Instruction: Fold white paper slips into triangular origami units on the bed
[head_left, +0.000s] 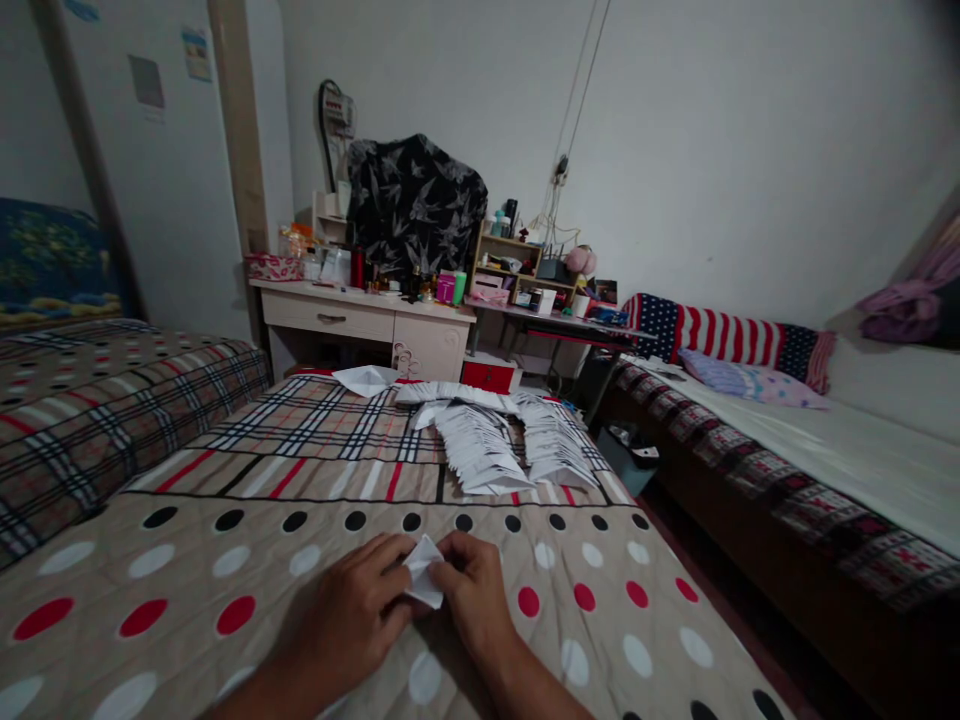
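Observation:
A small piece of folded white paper (424, 572) is held between my two hands, a little above the dotted bedspread (330, 640). My left hand (366, 590) grips its left side with curled fingers. On the other side, my right hand (474, 578) pinches the paper between thumb and fingers. Beyond the hands lie long stacked rows of folded white paper pieces (480, 445), with another row (555, 440) on their right. A further row (457, 396) runs crosswise behind them. Loose white sheets (365, 380) rest near the far edge of the bed.
At the back stand a white dresser (360, 318) and a small desk (555, 318) covered with items. A grey bin (628, 458) sits between this bed and a second one (795, 430) on the right. Another plaid-covered bed (135, 390) is at the left.

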